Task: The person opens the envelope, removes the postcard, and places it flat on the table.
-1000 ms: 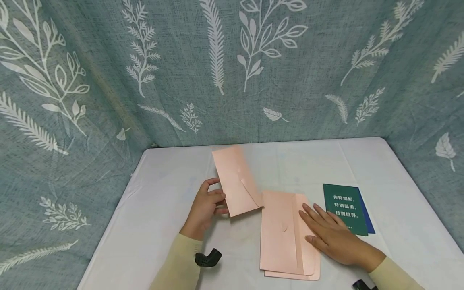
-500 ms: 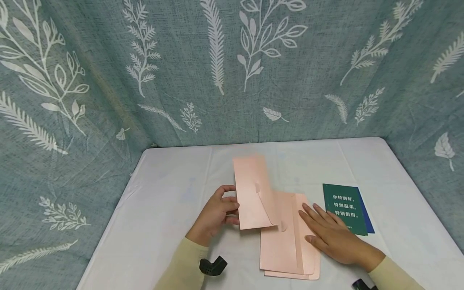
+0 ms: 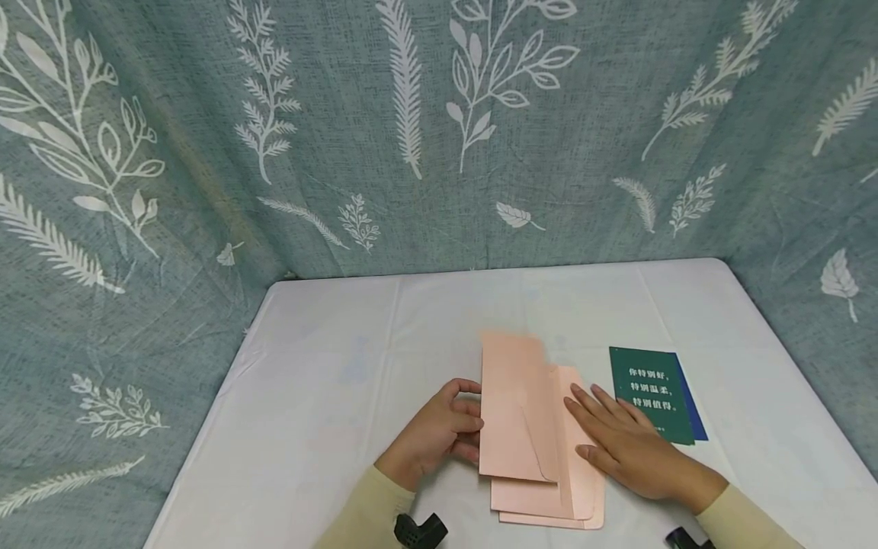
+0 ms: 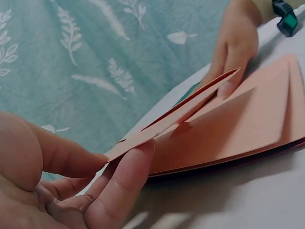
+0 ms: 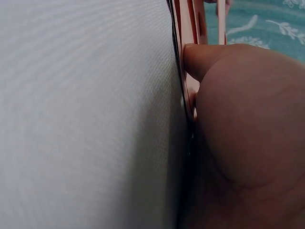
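My left hand (image 3: 439, 431) pinches the left edge of a pink envelope (image 3: 511, 404) between thumb and fingers. In the left wrist view this envelope (image 4: 176, 117) is tilted over the others, its far edge raised. Beneath it in the head view lie more pink envelopes (image 3: 528, 499), stacked slightly offset, with an unfolded flap along the right side. My right hand (image 3: 624, 450) rests flat with straight fingers on that flap. In the right wrist view the thumb (image 5: 205, 59) presses the pink paper down. The upper left part of the stack is hidden by the held envelope.
To the right, a green card (image 3: 652, 393) with white characters overlaps a blue card (image 3: 691, 404), close by my right fingers. A white cloth covers the table (image 3: 329, 358). Green leaf-patterned curtains (image 3: 439, 152) stand behind and at the sides.
My left hand has carried the pink envelope right and toward me, from beside the stack to over it. The right hand has stayed in place.
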A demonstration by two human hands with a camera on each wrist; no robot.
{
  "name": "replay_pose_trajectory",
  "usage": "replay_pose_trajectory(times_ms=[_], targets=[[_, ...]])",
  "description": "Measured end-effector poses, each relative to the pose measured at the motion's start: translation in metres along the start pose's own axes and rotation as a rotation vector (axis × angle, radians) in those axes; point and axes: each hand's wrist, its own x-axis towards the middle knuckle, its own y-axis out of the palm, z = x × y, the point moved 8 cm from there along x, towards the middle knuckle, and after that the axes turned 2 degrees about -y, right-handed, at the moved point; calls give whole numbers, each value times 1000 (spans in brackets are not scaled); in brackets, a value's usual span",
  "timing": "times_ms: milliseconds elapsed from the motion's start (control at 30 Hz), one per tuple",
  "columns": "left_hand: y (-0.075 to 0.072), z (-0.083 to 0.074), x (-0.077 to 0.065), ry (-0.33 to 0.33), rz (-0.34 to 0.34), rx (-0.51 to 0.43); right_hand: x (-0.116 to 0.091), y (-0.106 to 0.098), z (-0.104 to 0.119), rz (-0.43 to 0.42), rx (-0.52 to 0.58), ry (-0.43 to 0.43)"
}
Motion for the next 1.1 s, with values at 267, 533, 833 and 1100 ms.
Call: replay_pose_trajectory(times_ms=[267, 533, 833, 1100], targets=[[13, 9, -4, -26, 26, 14, 1, 0, -1, 3, -2, 4], [16, 15, -9, -59, 5, 32, 1, 0, -2, 4, 2, 4], [12, 16, -11, -106, -17, 151, 0, 3, -5, 13, 20, 15], [3, -5, -17, -36, -150, 498, 1, 4, -5, 14, 18, 16]])
